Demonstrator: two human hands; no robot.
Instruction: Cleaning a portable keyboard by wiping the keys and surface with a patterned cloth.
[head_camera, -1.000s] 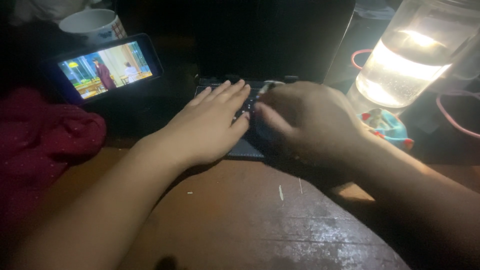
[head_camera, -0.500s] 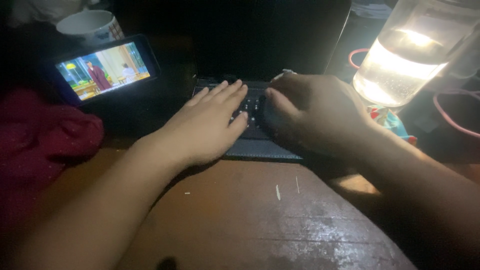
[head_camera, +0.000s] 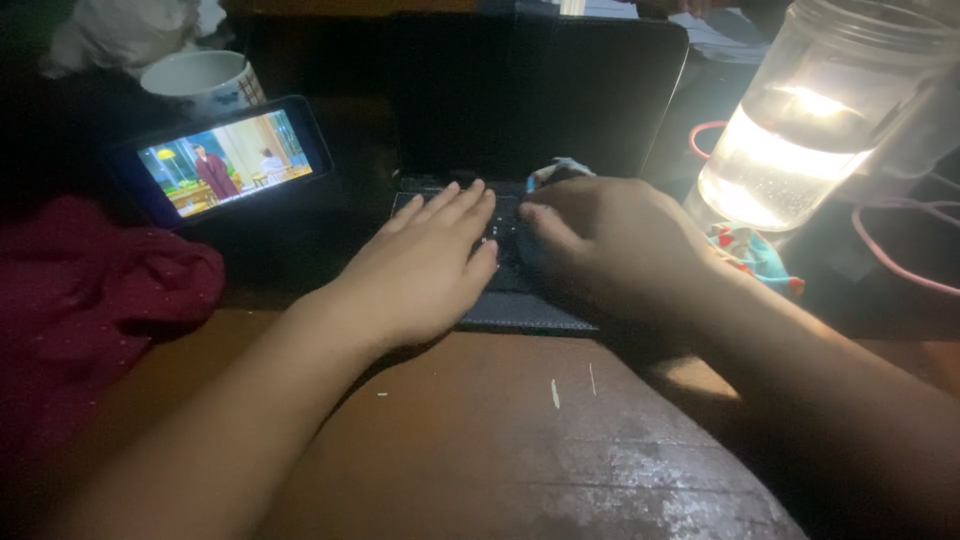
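Both your hands rest on the small dark keyboard (head_camera: 510, 290) at frame centre, mid-typing
Your left hand (head_camera: 425, 265) lies flat and open, right hand (head_camera: 610, 245) curled, empty; next likely calls for light key presses

Small dark keyboard (head_camera: 520, 300), flat on table

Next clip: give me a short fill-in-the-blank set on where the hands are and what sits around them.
1. The left hand lies flat on a small dark ____.
2. The phone with the lit screen stands to the ____ of the left hand.
3. The clear jar at the far right holds ____.
4. The red cloth lies on the wooden table at its ____ edge.

Missing words: keyboard; left; water; left
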